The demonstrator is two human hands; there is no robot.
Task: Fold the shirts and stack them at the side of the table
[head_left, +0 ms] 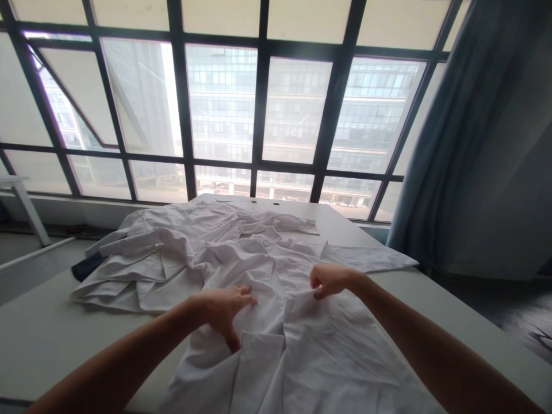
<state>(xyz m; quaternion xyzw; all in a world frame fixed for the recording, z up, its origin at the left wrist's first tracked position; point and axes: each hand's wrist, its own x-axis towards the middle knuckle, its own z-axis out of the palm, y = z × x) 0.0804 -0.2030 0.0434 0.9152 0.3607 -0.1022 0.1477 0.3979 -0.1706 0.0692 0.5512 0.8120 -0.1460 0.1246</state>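
L hand [224, 310], R hand [330, 280] on wht garment [336, 345] – open tbl [43, 339] either side

The white long-sleeved garment [328, 345] is made of matt cloth, its smooth surface broken by soft creases. The white tabletop [43, 339] is finished smooth and near-matt. The blue-grey curtain [444, 172] is made of matt cloth. Smooth, transparent glass panes [222, 103] are held in a dark, matt window frame [179, 86], seemingly metal.

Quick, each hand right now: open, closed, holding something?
Left hand: open, spread on the white garment.
Right hand: curled at the garment; whether it grips cloth can't be told.
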